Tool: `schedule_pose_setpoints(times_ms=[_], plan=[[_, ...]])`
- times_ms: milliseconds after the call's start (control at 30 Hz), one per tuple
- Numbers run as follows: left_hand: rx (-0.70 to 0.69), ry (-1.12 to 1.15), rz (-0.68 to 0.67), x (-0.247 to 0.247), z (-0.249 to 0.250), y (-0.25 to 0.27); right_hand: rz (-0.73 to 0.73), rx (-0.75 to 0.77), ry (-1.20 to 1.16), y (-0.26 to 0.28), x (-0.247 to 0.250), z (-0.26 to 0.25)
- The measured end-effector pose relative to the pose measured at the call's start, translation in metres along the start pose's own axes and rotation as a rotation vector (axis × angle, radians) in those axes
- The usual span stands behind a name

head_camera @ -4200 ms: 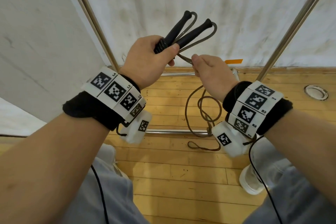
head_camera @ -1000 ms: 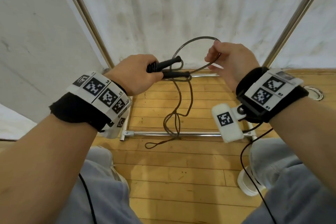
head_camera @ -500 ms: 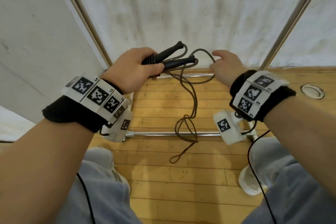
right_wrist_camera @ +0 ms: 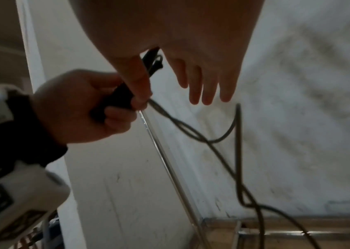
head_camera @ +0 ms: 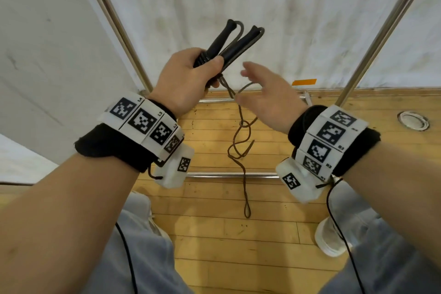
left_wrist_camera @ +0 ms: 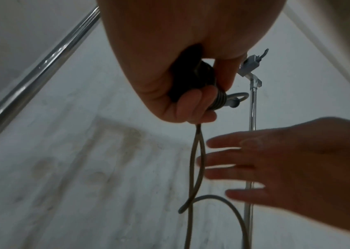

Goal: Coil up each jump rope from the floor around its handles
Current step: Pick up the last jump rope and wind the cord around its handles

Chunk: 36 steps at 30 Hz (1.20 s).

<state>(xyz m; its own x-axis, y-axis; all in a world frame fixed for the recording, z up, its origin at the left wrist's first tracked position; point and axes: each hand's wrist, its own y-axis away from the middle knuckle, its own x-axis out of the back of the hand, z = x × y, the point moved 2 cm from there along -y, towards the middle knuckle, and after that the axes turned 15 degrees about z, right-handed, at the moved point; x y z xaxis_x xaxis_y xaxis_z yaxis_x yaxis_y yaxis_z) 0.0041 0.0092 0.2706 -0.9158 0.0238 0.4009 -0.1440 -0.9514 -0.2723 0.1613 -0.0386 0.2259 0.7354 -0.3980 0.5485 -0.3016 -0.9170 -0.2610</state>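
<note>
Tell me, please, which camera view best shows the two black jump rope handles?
The head view: both handles fan upward, fully visible, from the left hand. The left wrist view shows only a ribbed butt end between fingers; the right wrist view shows them dark, partly hidden behind the right hand.

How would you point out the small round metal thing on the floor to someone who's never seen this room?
Start at the wooden floor and follow it to the white wall at the far side. Right of the right metal post, near the picture's right edge, the round metal fitting lies flat in the boards. It is the only ring-shaped thing there; the other metal parts are straight tubes.
</note>
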Motion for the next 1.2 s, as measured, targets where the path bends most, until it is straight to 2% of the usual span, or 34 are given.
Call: schedule_pose_setpoints(times_ms=[100,167,233,300,400,467,533,667,800,1000,1100,1200], plan=[[0.045,0.21,-0.109,-0.006,0.009,0.006,-0.149,-0.026,-0.036,0.006,-0.014,-0.001],[0.059,0.306,-0.155,-0.008,0.014,0.008,-0.172,-0.09,-0.15,0.007,-0.018,-0.003],[0.051,0.324,-0.132,-0.007,0.015,0.007,-0.185,-0.178,-0.295,0.006,-0.021,0.0],[0.02,0.231,-0.022,-0.003,0.012,0.001,-0.149,-0.194,-0.355,0.004,-0.018,0.001],[-0.1,-0.118,0.121,0.002,-0.002,-0.008,-0.045,-0.14,-0.27,-0.003,-0.01,0.003],[-0.194,-0.364,0.121,0.002,-0.012,-0.01,-0.031,-0.048,-0.118,-0.004,-0.006,0.001],[-0.226,-0.492,0.103,0.001,-0.02,-0.01,-0.07,0.016,0.032,-0.002,-0.004,-0.002],[-0.22,-0.653,0.089,0.004,-0.036,-0.015,-0.12,-0.005,0.04,0.0,0.0,-0.004],[-0.188,-0.741,0.038,0.001,-0.045,-0.016,-0.18,0.105,0.166,0.003,0.003,-0.008],[-0.168,-0.879,-0.178,-0.023,-0.049,-0.005,-0.184,0.201,0.135,0.01,0.012,-0.013],[-0.205,-0.912,-0.291,-0.037,-0.046,0.006,-0.087,0.279,0.233,0.009,0.012,-0.012],[-0.31,-0.871,-0.324,-0.046,-0.04,0.016,0.075,0.293,0.244,0.0,0.021,-0.009]])
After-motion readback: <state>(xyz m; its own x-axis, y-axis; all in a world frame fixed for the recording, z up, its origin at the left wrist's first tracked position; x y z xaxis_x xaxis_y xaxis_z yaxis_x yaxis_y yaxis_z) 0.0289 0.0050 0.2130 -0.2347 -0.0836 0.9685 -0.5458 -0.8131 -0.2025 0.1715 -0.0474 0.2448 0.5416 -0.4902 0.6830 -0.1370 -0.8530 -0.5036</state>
